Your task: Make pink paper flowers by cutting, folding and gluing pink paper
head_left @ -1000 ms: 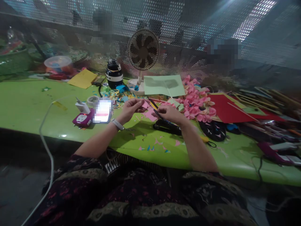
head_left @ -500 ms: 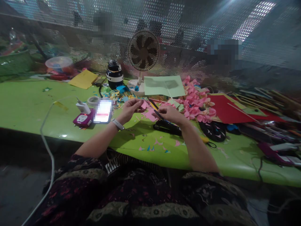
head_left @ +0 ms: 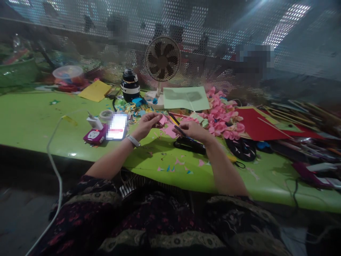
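Between its thumb and fingers my left hand (head_left: 147,125) pinches a small piece of pink paper (head_left: 163,120). A pair of scissors (head_left: 180,131) with dark handles is in my right hand (head_left: 193,130), its thin blades pointing at the pink piece; whether they touch it I cannot tell. Just beyond the scissors lies a yellow and black tool (head_left: 174,118), partly hidden. Below the hands, more pink paper (head_left: 170,131) rests on the green table (head_left: 149,165). A black stapler-like object (head_left: 189,145) sits under my right hand.
Behind the hands stand a fan (head_left: 163,60) and a black bottle (head_left: 130,86). A heap of pink paper petals (head_left: 222,115) lies to the right, beside red sheets (head_left: 255,124). On the left are a lit phone (head_left: 117,127), a purple power socket (head_left: 94,136) and a white cable (head_left: 54,167).
Both hands stay in nearly the same place, still holding the pink paper and the scissors. The view has shifted very slightly.
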Demonstrator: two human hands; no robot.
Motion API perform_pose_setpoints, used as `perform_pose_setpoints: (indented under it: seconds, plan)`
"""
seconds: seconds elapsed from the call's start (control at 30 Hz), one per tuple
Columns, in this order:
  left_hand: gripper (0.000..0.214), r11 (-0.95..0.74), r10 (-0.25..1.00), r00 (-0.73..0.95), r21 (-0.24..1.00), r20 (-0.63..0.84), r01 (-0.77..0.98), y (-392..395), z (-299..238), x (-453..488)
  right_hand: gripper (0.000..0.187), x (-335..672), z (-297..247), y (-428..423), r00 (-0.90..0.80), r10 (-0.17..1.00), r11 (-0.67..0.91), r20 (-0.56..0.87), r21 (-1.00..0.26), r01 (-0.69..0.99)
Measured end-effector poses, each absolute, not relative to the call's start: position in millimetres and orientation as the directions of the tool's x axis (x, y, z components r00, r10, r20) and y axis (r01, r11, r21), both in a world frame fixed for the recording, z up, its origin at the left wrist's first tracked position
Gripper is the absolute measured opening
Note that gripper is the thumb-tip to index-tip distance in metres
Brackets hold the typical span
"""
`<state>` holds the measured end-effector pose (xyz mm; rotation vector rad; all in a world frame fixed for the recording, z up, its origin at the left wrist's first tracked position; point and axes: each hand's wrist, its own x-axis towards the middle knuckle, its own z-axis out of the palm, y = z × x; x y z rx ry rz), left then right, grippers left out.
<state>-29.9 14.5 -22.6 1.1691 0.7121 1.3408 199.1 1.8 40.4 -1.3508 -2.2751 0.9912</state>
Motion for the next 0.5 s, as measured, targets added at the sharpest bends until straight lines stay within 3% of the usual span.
perform_pose_setpoints:
  seconds: [0.33,0.5]
  plan:
    - [0.043,-0.146,0.968,0.141,0.923,0.208,-0.357,13,-22,-30,0.061,201,37,5,-0.504,0.861,0.312,-0.063,-0.717,0.623]
    - [0.038,-0.121,0.975,0.136,0.933,0.176,-0.339,12,-21,-29,0.062,203,30,14,-0.448,0.894,0.284,0.013,-0.790,0.543]
